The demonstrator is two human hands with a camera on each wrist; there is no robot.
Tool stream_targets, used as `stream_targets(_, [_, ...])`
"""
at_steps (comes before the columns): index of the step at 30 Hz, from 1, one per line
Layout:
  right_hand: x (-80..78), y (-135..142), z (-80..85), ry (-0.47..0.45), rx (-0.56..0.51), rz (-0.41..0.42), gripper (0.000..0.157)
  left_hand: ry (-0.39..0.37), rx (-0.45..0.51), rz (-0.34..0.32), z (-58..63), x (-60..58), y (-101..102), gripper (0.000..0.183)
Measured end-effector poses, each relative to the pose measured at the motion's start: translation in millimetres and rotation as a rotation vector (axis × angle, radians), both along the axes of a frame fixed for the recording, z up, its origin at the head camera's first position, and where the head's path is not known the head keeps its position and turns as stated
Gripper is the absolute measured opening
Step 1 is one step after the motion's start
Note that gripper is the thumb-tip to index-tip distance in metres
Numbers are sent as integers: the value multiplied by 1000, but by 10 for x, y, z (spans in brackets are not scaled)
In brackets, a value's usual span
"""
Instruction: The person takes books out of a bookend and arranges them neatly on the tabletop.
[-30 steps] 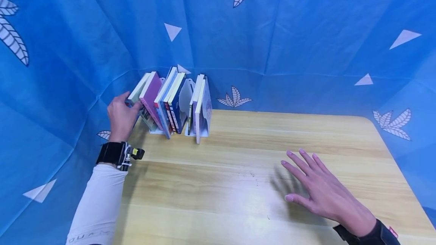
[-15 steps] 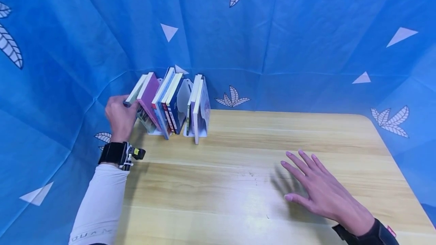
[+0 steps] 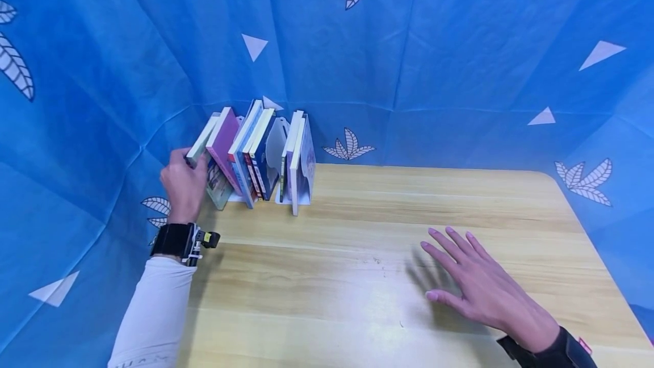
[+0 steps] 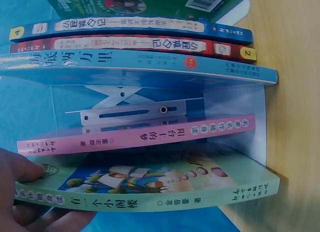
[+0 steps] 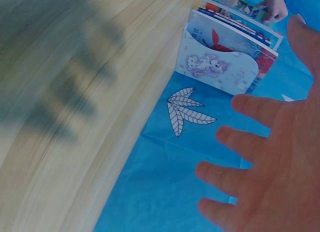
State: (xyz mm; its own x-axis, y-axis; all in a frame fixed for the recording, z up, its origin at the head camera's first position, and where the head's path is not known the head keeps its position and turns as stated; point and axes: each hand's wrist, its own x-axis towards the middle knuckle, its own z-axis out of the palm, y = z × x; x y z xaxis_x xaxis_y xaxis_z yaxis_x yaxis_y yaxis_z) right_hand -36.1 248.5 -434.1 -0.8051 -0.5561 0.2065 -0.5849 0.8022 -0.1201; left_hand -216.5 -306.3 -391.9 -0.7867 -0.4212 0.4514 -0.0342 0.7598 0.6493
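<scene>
My left hand (image 3: 185, 183) pinches the upper end of a light green book (image 4: 165, 199) at the far left of the row, thumb on its cover and fingers on the other side. The green book stands tilted, its spine jutting out past its neighbour. Beside it leans a pink book (image 3: 223, 139), apart from a blue book (image 3: 245, 141) further right. My right hand (image 3: 490, 291) is held over the table with spread, straight fingers, touching no book.
A white bookend rack (image 3: 306, 200) holds several more books, including a dark blue one (image 3: 263, 152). Blue cloth (image 3: 460, 61) with leaf prints hangs behind and left of the wooden table (image 3: 317, 277).
My left hand has drawn the green book slightly toward me, so its lower spine now sticks out in front of the pink book. The right hand stays put.
</scene>
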Motion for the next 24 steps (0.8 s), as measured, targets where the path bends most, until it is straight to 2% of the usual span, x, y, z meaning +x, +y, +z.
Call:
stream_targets(4, [14,0,2,-5,0,-6,80,-12,-6,-9,-29,32,27,41])
stream_targets(12, [42,5,-3,-13,-2,-16,80,65,-6,14,-80,118,63,38])
stream_targets(19, [65,21,-15,-2,1,-18,80,138,-38,45,-17,310,78,37])
stream_targets(24, [80,33,-25,-7,2,-22,81,174,-90,43,44,483,85,39])
